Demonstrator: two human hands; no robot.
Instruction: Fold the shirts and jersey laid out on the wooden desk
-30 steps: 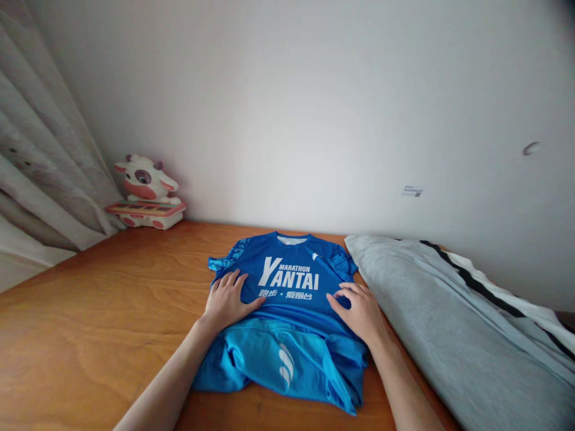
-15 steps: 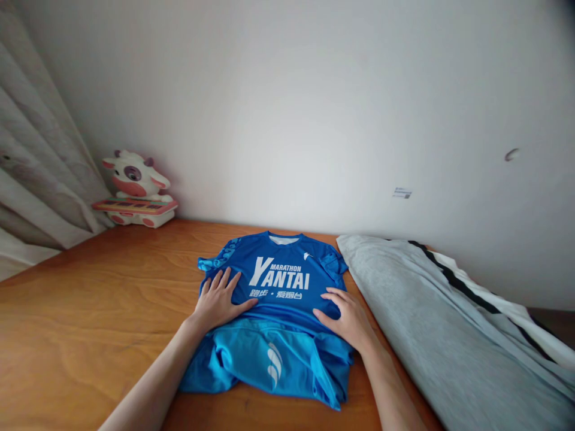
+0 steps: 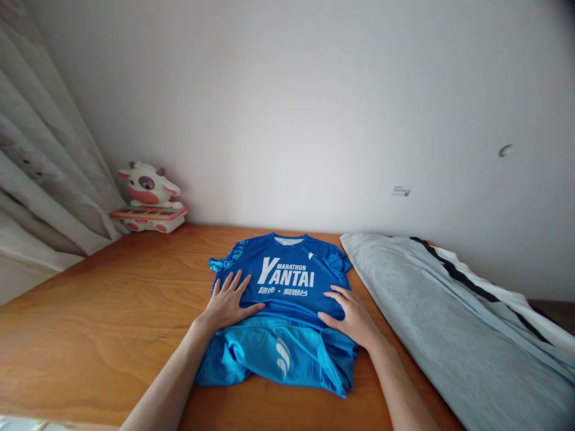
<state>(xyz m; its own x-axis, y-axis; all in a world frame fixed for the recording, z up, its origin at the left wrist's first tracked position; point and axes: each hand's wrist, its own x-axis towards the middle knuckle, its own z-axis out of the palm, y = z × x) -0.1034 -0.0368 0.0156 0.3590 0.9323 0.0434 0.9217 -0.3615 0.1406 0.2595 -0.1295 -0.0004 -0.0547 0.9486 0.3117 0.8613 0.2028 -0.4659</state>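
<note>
As the shirt (image 3: pixel 290 311) is laid on the table (image 3: pixel 112 311) at six o'clock, even pressure should be given by the left hand (image 3: pixel 227 304) at its nine o'clock and right hand (image 3: pixel 354 317) at three, fingers spread wide, nothing seen pinched.

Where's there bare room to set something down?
Widest: wooden surface left of the blue shirt, in front of the cow toy. A thin strip separates shirt and gray cloth, crossed by the right arm. Crowded: the shirt, under left hand and right hand, and the cloth-covered right side.
</note>
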